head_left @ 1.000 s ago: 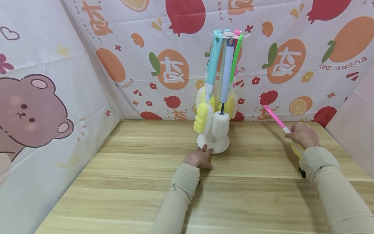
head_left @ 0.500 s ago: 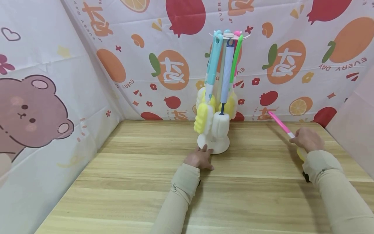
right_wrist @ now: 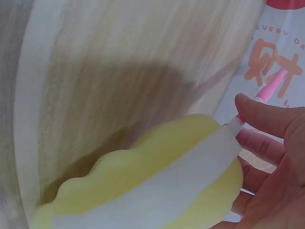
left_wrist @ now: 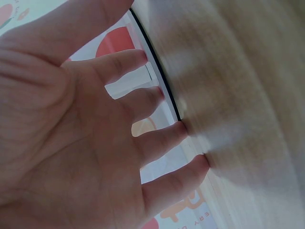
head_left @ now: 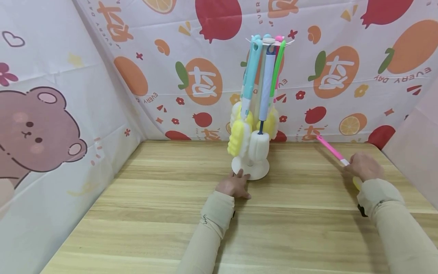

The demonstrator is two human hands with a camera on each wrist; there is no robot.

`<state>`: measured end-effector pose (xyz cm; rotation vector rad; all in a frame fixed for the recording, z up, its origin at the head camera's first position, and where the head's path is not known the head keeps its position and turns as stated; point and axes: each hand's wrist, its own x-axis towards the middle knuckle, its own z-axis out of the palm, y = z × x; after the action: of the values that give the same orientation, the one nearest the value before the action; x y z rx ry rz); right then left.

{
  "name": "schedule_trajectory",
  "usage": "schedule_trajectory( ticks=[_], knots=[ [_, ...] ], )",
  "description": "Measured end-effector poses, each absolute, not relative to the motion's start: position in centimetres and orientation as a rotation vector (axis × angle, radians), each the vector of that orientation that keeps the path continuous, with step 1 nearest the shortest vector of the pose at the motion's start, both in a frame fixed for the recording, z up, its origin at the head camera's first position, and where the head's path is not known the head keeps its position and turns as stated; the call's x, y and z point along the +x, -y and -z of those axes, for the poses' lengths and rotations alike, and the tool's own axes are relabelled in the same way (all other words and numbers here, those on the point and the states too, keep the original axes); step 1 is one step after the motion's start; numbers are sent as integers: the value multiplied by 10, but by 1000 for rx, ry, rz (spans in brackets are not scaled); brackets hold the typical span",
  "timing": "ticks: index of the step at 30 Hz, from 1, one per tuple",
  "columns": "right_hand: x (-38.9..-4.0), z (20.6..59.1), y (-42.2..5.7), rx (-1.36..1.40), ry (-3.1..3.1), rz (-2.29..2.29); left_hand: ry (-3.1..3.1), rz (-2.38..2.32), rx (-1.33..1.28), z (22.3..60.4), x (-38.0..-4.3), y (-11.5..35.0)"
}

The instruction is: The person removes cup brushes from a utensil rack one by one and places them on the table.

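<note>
My right hand [head_left: 365, 166] pinches a sponge bottle brush by its neck, where the white ferrule meets the pink handle [head_left: 329, 147]. The brush is tilted, its handle pointing away toward the back cloth. In the right wrist view its wavy yellow-and-white sponge head [right_wrist: 143, 186] hangs close over the table, beside thumb and fingers. My left hand [head_left: 234, 185] rests with spread fingers on the round white base [head_left: 261, 171] of a brush stand; the left wrist view shows fingertips at the base's edge and the tabletop. The stand's pole is mostly hidden by hanging brushes.
From the stand's top hang several bottle brushes, among them a teal-handled one [head_left: 252, 68], a lavender-handled one [head_left: 267, 85] with a white sponge, and a green-handled one [head_left: 277, 70]. Fruit-printed cloth [head_left: 164, 91] closes off the wooden table's [head_left: 164, 213] back; pale cloth lines both sides.
My right hand has moved a little right and toward me, carrying the pink-handled bottle brush, its handle tip now lower in the head view. The left hand and stand stay put.
</note>
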<state>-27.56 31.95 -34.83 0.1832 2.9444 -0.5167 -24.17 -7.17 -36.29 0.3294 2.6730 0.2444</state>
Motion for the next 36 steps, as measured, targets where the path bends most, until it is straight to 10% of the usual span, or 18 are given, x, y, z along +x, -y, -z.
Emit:
schedule_trajectory(
  ticks=[36],
  knots=[
    [-271, 374, -337, 200, -2981, 291, -2676, -286, 319, 368, -244, 73]
  ],
)
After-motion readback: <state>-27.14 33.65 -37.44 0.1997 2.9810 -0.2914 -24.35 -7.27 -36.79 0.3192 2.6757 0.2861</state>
